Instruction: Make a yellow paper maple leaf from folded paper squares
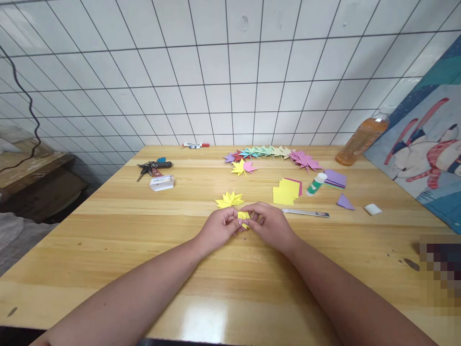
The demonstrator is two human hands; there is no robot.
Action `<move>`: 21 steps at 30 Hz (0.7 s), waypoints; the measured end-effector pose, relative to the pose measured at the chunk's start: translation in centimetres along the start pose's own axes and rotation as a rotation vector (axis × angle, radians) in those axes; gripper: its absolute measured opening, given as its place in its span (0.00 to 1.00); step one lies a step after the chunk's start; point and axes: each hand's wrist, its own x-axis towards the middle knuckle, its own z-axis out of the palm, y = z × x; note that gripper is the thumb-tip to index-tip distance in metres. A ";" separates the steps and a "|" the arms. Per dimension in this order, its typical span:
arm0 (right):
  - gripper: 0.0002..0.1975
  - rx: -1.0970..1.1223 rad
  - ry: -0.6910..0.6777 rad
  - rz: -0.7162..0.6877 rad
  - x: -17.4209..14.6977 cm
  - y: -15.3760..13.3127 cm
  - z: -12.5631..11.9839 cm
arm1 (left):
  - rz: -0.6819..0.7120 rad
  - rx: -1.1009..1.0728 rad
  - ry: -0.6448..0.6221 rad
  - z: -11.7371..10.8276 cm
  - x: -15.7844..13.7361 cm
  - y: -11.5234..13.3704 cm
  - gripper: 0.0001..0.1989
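Observation:
Between my two hands is a small folded piece of yellow paper (244,217). The fingers of my left hand (220,227) pinch its left side. From the right, my right hand (269,225) grips it with thumb and fingers. Parts of the paper are hidden behind my fingertips. Just beyond my left hand lies a yellow pointed paper fan (229,199), made of several folded pieces. A flat metal strip (306,213), perhaps a ruler or blade, lies right of my right hand. Past that hand sit loose yellow paper squares (286,192).
Folded paper pieces (266,152) line the back, with a yellow and pink one (243,167) before them. A glue stick (317,184), purple paper (334,178), purple triangle (345,202), eraser (372,209) and bottle (362,139) stand right. Keys (154,167), small box (162,182) and marker (196,145) lie left.

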 end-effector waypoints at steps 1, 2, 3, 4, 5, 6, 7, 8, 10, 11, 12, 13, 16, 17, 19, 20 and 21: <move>0.11 -0.006 0.009 0.003 0.0 0.1 0.0 | 0.003 0.009 0.001 0.0 0.0 -0.1 0.13; 0.10 -0.009 0.018 0.006 0.0 0.1 0.1 | 0.009 0.015 0.003 0.0 0.0 -0.1 0.13; 0.10 -0.009 0.024 0.007 0.1 0.2 0.1 | 0.017 0.021 0.003 0.0 0.0 -0.2 0.12; 0.09 -0.010 0.030 0.008 0.1 0.2 0.1 | 0.027 0.029 0.001 0.0 0.1 -0.3 0.12; 0.08 -0.012 0.032 0.008 0.1 0.3 0.1 | 0.039 0.039 -0.001 -0.1 0.1 -0.3 0.11; 0.08 -0.014 0.030 0.008 0.1 0.3 0.1 | 0.050 0.049 -0.004 -0.1 0.1 -0.4 0.11; 0.08 -0.016 0.029 0.009 0.1 0.3 0.1 | 0.058 0.057 -0.005 -0.1 0.2 -0.4 0.10; 0.08 -0.017 0.028 0.010 0.1 0.2 0.1 | 0.061 0.065 -0.008 -0.1 0.2 -0.5 0.10; 0.08 -0.017 0.022 0.012 0.1 0.2 0.0 | 0.065 0.077 -0.006 -0.1 0.1 -0.5 0.09; 0.08 -0.018 0.020 0.012 0.1 0.2 0.0 | 0.067 0.083 -0.004 -0.1 0.1 -0.5 0.09; 0.07 -0.020 0.019 0.013 0.2 0.1 -0.1 | 0.070 0.091 -0.004 -0.1 0.1 -0.5 0.09; 0.07 -0.024 0.021 0.017 0.2 0.1 -0.1 | 0.071 0.098 -0.004 -0.1 0.1 -0.6 0.09; 0.06 -0.034 0.031 0.036 0.2 0.1 -0.2 | 0.066 0.104 -0.006 0.0 0.1 -0.7 0.09; 0.07 -0.032 0.034 0.042 0.2 0.1 -0.3 | 0.061 0.098 -0.006 0.0 0.1 -0.7 0.09; 0.07 -0.004 0.030 0.053 0.3 0.1 -0.4 | 0.050 0.075 -0.005 0.1 0.1 -0.8 0.09; 0.08 0.025 0.019 0.067 0.3 0.1 -0.4 | 0.043 0.066 -0.005 0.1 0.1 -0.8 0.09; 0.08 0.060 0.005 0.089 0.3 0.1 -0.4 | 0.036 0.058 -0.005 0.1 0.1 -0.7 0.09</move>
